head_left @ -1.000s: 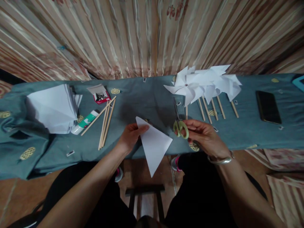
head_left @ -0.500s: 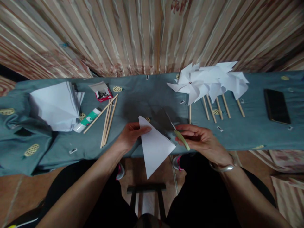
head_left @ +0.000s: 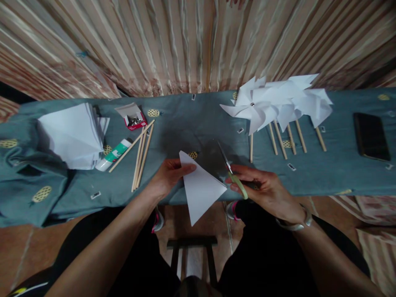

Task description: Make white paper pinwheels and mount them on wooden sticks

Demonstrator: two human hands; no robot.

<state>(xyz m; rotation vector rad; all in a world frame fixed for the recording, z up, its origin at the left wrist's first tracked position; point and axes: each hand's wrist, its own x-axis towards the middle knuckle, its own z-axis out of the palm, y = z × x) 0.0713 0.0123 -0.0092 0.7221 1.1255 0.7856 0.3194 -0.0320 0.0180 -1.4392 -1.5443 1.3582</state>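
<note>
My left hand (head_left: 173, 175) pinches a white sheet of paper (head_left: 201, 187), folded into a triangle, with the thumb on top near its upper left edge. The paper hangs partly over the table's front edge. In my right hand (head_left: 260, 181) is a pair of scissors (head_left: 236, 181) with light green handles, the blades pointing up and away from me. The scissors are just right of the paper's right corner, and the blades do not touch it. Several white paper pinwheels (head_left: 256, 105) on wooden sticks lie beyond my right hand.
A paper stack (head_left: 71, 136), a glue stick (head_left: 114, 154), several wooden sticks (head_left: 142, 156) and a red box of metal pins (head_left: 135, 120) lie on the left. A dark phone (head_left: 371, 136) rests at the right. Beyond the cloth-covered table (head_left: 192, 119) hangs a striped curtain (head_left: 185, 49).
The scissors have turned slightly in my right hand, showing more of the blades and handle. The folded paper has shifted slightly, its lower tip rising a little. The view has moved a bit.
</note>
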